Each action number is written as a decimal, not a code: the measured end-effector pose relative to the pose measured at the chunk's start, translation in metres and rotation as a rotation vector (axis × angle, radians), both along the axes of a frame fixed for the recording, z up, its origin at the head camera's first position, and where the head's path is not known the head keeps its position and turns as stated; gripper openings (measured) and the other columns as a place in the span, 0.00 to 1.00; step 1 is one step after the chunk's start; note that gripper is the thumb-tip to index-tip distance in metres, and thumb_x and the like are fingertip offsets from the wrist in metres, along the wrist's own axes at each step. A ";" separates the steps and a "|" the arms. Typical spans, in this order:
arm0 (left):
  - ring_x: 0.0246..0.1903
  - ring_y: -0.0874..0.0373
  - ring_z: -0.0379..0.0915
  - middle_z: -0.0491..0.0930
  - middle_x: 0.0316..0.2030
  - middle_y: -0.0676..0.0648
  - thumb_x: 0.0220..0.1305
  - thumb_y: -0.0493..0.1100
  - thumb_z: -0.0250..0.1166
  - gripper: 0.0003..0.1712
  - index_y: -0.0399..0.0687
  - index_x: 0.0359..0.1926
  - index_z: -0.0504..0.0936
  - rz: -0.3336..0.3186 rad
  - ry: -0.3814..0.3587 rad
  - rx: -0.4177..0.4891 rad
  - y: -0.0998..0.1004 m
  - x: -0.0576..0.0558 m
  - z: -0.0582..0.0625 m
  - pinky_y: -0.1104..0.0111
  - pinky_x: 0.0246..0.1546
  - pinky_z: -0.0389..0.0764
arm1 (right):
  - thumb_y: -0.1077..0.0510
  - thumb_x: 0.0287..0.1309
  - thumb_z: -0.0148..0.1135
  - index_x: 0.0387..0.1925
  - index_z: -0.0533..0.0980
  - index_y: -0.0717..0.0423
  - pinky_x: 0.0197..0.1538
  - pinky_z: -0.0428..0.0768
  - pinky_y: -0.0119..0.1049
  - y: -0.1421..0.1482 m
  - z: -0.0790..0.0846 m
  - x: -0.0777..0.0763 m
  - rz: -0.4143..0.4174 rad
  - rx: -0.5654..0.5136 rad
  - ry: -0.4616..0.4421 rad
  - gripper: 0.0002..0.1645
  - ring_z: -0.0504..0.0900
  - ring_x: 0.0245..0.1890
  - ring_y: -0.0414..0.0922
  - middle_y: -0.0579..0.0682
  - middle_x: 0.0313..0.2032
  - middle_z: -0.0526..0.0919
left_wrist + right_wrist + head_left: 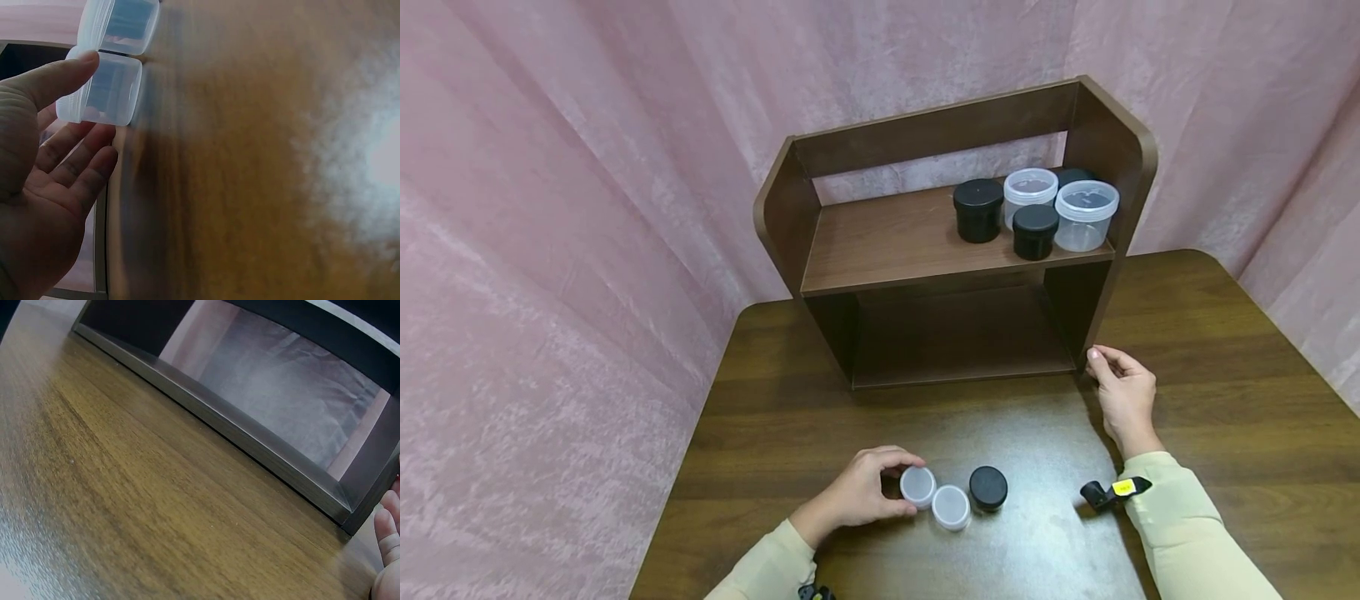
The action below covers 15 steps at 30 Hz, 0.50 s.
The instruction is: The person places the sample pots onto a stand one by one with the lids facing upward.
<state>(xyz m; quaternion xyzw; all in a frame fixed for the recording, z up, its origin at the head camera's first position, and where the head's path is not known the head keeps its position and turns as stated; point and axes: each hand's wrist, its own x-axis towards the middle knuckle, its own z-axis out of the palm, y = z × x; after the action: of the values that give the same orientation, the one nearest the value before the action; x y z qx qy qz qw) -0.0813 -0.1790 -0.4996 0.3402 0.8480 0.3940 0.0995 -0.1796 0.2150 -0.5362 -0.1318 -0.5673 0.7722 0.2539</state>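
My left hand (863,490) pinches a small translucent jar (918,487) between thumb and fingers on the table. In the left wrist view the thumb (72,72) lies across that jar's lid edge, with the fingers on its far side. A second translucent jar (951,507) stands right beside it, and a black-lidded jar (988,488) is just to the right. My right hand (1126,398) is at the lower front right corner of the brown shelf unit (895,250), fingertips at the outer side panel. Only some fingers (389,534) show in the right wrist view.
On the upper shelf, toward the right, stand a black jar (978,212), a smaller black jar (1035,233), and two larger clear jars, one at the front right (1084,221). Another black lid shows behind. A pink curtain (587,250) hangs behind the wooden table (1210,350).
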 end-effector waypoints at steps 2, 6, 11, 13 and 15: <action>0.45 0.65 0.75 0.79 0.48 0.56 0.44 0.40 0.79 0.32 0.47 0.54 0.80 0.003 -0.001 0.008 0.000 0.000 0.001 0.69 0.45 0.79 | 0.66 0.55 0.68 0.39 0.81 0.71 0.30 0.79 0.23 0.000 0.000 0.000 -0.002 -0.001 0.005 0.12 0.80 0.23 0.38 0.48 0.28 0.85; 0.45 0.64 0.76 0.80 0.48 0.55 0.44 0.39 0.79 0.33 0.44 0.54 0.79 0.018 -0.020 0.029 0.000 -0.001 0.003 0.68 0.46 0.80 | 0.65 0.55 0.68 0.39 0.82 0.70 0.29 0.78 0.23 0.000 -0.001 -0.001 -0.008 0.020 -0.005 0.12 0.80 0.23 0.37 0.49 0.29 0.85; 0.43 0.62 0.77 0.80 0.47 0.53 0.43 0.37 0.79 0.34 0.44 0.54 0.78 0.048 -0.033 0.050 -0.001 -0.003 0.004 0.64 0.45 0.81 | 0.64 0.55 0.68 0.38 0.82 0.68 0.30 0.78 0.23 0.000 -0.001 0.000 -0.003 0.005 -0.015 0.10 0.80 0.23 0.38 0.46 0.28 0.85; 0.43 0.62 0.77 0.80 0.46 0.54 0.43 0.36 0.79 0.33 0.45 0.53 0.78 0.060 -0.038 0.065 -0.001 -0.005 0.005 0.62 0.44 0.81 | 0.65 0.55 0.68 0.38 0.82 0.68 0.30 0.78 0.23 0.000 0.000 0.000 -0.002 0.003 -0.015 0.10 0.80 0.23 0.37 0.46 0.28 0.85; 0.42 0.61 0.77 0.80 0.45 0.54 0.43 0.36 0.79 0.33 0.47 0.52 0.78 0.066 -0.034 0.085 0.000 -0.008 0.007 0.60 0.44 0.81 | 0.65 0.55 0.68 0.39 0.82 0.69 0.30 0.78 0.23 0.000 0.000 0.000 -0.001 0.005 -0.011 0.11 0.81 0.23 0.37 0.46 0.28 0.85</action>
<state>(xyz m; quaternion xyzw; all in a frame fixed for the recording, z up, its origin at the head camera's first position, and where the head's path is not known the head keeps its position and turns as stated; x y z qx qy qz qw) -0.0892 -0.1793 -0.4927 0.3091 0.8396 0.4383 0.0863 -0.1797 0.2150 -0.5361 -0.1357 -0.5705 0.7701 0.2514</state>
